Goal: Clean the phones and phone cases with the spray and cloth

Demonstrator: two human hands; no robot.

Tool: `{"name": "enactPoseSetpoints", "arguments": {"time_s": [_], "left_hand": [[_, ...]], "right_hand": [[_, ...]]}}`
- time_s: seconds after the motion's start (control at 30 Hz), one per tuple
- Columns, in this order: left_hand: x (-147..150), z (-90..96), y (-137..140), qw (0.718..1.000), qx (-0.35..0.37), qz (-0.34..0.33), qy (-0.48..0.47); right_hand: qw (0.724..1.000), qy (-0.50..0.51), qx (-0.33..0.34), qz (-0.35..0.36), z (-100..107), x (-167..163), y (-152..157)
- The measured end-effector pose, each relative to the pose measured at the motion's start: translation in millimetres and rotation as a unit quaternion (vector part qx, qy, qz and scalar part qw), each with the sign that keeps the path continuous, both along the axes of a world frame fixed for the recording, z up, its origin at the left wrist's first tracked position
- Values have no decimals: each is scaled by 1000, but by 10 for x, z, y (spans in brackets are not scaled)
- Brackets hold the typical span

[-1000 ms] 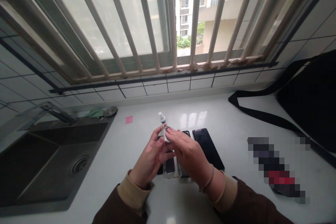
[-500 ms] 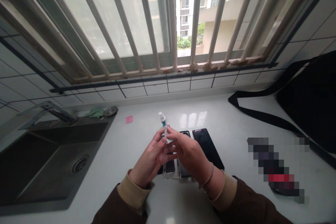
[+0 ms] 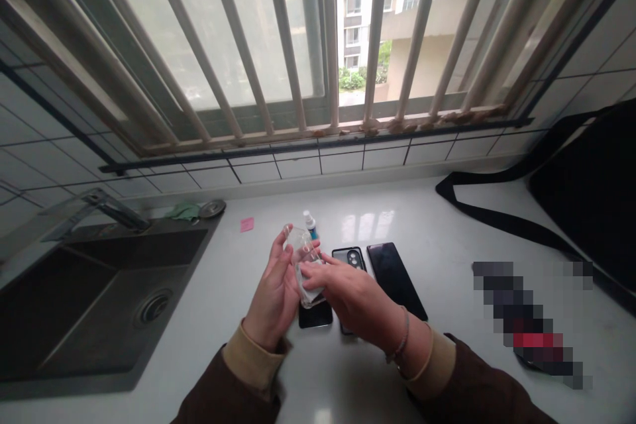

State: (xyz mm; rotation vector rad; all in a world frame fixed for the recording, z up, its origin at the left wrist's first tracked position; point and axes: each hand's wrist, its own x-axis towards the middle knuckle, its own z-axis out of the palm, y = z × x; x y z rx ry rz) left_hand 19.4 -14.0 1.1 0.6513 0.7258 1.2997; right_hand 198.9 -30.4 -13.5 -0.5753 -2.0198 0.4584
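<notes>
A clear phone case is tilted up in my left hand, whose fingers and thumb grip its left side. My right hand reaches across from the other side and presses a thin white wipe against the case; its fingers partly cover the wipe. Below the case lies a dark phone, partly hidden. Behind my right hand is a black phone case with camera cutouts, also partly covered. A larger dark phone lies to its right. Just beyond my fingers is a small white-capped spray bottle.
At left, a dark sink with a faucet is set into the white counter. A green cloth and pink note lie near the back. A black bag with a strap and a pixelated object are at right.
The clear case has turned from edge-on to showing its broad face, tilting left. My right hand has slid lower along it with the white wipe. The black phone case shows more.
</notes>
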Motion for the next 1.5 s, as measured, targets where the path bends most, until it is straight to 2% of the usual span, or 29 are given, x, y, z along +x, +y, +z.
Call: {"name": "enactPoseSetpoints", "arguments": {"time_s": [0.1,0.2,0.3,0.47,0.67,0.83,1.13,1.23,1.3,1.37,1.43,1.5], "left_hand": [[-29,-14,42,1000,-13,11,8],[-35,-13,54,1000,-19,11,15],[-17,9,24,1000,-4,-3,22],[4,46,-64,995,3,-86,49],[-2,-22,-83,985,23,-150,84],[32,-21,-86,989,44,-112,88],[-52,-15,42,992,62,71,85],[-104,-9,89,989,69,112,73],[-125,0,101,991,59,102,70],[-128,10,92,995,45,61,68],[-114,18,65,996,39,17,75],[-92,24,31,995,43,-14,87]], "right_hand": [[1000,9,-6,28,43,0,-34],[1000,-1,-4,25,47,-11,-50],[999,-27,8,-14,7,-33,-37],[995,-35,23,-89,-87,-31,21],[982,-61,-9,-180,-191,3,73],[981,-78,-12,-176,-207,-4,77],[994,-67,-9,-91,-81,-30,51],[994,-14,-79,-74,5,-18,4],[977,47,-175,-113,55,12,-14],[946,103,-244,-184,87,56,-8],[929,135,-247,-241,100,93,15],[937,139,-199,-251,99,98,36]]}}
